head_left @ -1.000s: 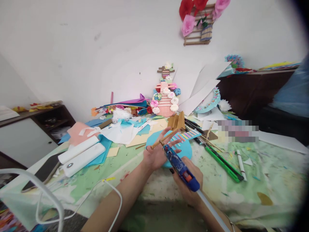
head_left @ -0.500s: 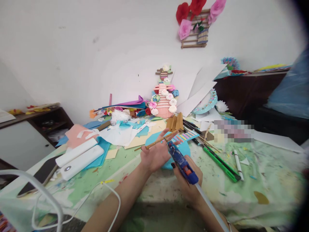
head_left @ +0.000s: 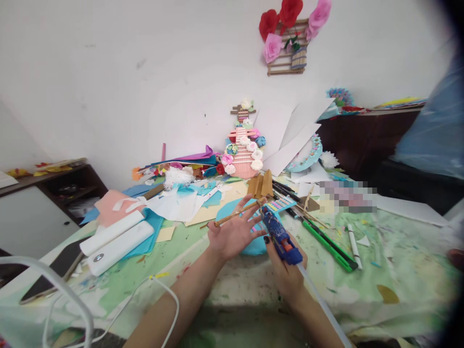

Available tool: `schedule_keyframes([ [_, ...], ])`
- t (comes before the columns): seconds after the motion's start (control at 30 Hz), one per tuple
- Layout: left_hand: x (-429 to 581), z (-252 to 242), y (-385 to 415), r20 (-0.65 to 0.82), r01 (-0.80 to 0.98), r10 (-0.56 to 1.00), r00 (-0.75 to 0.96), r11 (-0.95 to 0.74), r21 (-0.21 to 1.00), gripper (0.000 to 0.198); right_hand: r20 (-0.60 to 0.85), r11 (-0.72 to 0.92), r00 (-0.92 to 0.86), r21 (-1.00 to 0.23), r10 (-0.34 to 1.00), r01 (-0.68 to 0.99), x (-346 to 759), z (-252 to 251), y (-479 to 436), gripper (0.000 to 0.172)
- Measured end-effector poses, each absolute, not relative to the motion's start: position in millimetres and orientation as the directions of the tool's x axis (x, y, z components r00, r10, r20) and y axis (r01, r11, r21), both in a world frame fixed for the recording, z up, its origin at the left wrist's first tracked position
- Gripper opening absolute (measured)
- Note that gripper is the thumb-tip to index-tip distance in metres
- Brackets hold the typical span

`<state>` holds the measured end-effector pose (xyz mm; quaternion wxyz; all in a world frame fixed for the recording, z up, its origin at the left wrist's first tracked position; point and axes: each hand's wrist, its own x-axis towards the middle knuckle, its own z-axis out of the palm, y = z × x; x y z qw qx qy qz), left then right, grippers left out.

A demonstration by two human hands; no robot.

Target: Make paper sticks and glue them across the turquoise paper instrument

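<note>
A thin brown stick (head_left: pixel 237 213) lies slantwise across my left hand (head_left: pixel 232 238), palm up, held between the thumb and the fingertips. My right hand (head_left: pixel 292 273) is wrapped round a worn blue hot glue gun (head_left: pixel 276 228). A long whitish glue stick (head_left: pixel 322 304) runs out of the gun's back end. The nozzle is at the stick's right end; whether it touches cannot be made out. Under and behind the hands lies a light blue paper shape (head_left: pixel 224 209), partly hidden, with a strip of pastel bars (head_left: pixel 281 205) on it.
A green cutter (head_left: pixel 329 245) and a white marker (head_left: pixel 354 246) lie to the right. White power banks (head_left: pixel 121 247), a phone (head_left: pixel 54 270) and a white cable (head_left: pixel 176 299) are on the left. Behind stand folded brown card (head_left: pixel 260 185) and a flower-covered pink guitar-shaped craft (head_left: pixel 242 162).
The glue gun's nozzle has shifted from the middle of the brown stick to its right end. My left hand keeps its hold, and the view has turned slightly.
</note>
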<state>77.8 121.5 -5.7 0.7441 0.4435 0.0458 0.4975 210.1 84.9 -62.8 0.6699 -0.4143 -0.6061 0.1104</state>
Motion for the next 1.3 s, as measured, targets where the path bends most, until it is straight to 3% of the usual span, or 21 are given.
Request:
schedule_keyframes([
  [0.2, 77.2, -6.7, 122.2, 0.384, -0.700, 0.764, 0.519, 0.121, 0.704, 0.108, 0.710, 0.588, 0.316, -0.701, 0.630, 0.404, 212.6, -59.7, 87.3, 0.011],
  [0.47, 76.4, -5.4, 122.3, 0.386, -0.701, 0.766, 0.513, 0.114, 0.704, 0.108, 0.619, 0.550, 0.359, -0.785, 0.698, 0.284, 213.2, -64.1, 83.0, 0.015],
  [0.83, 76.4, -4.2, 121.7, 0.376, -0.688, 0.774, 0.510, 0.104, 0.718, 0.109, 0.718, 0.656, 0.248, -0.696, 0.651, 0.293, 212.3, -61.7, 78.9, 0.011],
  [1.17, 76.6, -4.0, 121.6, 0.403, -0.695, 0.747, 0.529, 0.109, 0.711, 0.110, 0.527, 0.507, 0.492, -0.841, 0.693, 0.188, 215.5, -57.6, 84.3, 0.024],
  [1.3, 76.4, -4.7, 121.3, 0.398, -0.689, 0.752, 0.526, 0.102, 0.718, 0.109, 0.517, 0.498, 0.488, -0.848, 0.704, 0.181, 215.5, -58.8, 85.8, 0.025],
])
